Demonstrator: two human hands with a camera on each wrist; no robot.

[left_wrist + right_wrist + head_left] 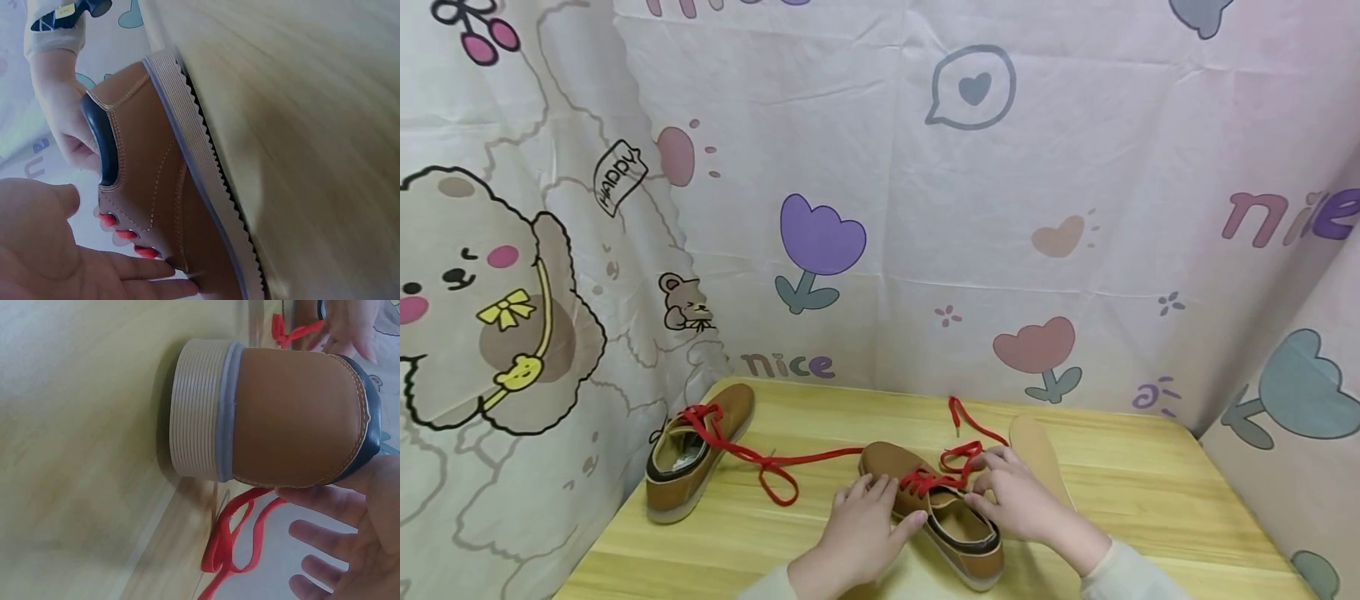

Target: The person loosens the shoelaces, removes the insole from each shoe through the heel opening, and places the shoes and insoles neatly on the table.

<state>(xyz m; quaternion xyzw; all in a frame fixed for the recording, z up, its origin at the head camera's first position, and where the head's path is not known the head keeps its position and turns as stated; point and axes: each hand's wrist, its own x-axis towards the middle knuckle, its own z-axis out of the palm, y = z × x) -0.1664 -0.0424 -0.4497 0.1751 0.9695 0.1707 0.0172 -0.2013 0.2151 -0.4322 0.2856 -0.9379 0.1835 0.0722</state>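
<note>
A brown lace-up shoe [957,543] with red laces [922,481] sits on the wooden table, toe pointing away to the left. My left hand [865,525] touches the side of its front part; in the left wrist view its fingers [140,267] lie nearly straight along the upper. On the shoe's other side, my right hand [1018,496] rests by the opening, fingers spread and relaxed near the loose lace. Seen from the heel in the right wrist view, the shoe [300,415] has a ribbed sole. Part of the right thumb is hidden behind the shoe's collar.
A second brown shoe [673,497] stands at the table's left edge, its red lace [782,492] trailing toward the first shoe. Right of the right hand lies a tan insole [1036,450]. A printed curtain [880,167] hangs behind the table [1187,517] and along its sides.
</note>
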